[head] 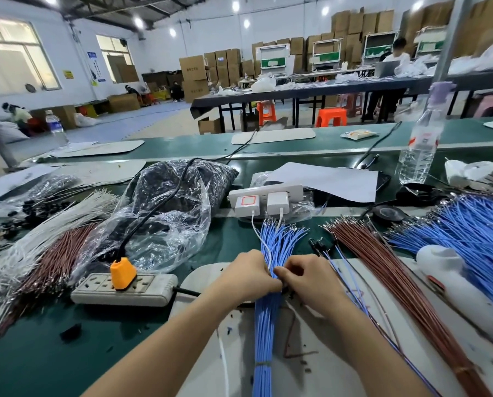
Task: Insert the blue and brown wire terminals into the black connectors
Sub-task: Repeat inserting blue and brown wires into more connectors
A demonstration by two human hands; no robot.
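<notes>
We see bare desk (39, 359) at lower left, in front of the power strip (125, 289). Straight ahead, the blue bundle (271, 282) and chargers (264, 202) block reach. Right, brown wires (388, 270), a white tool (463, 287) and more blue wires (480, 239) crowd the desk. Left, a plastic bag (165, 213) bulks high.

Black connector (285, 288) hidden between hands (279, 275).

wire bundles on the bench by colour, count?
Blue wire bundles: 2
Brown wire bundles: 2
White wire bundle: 1
Total: 5
</notes>
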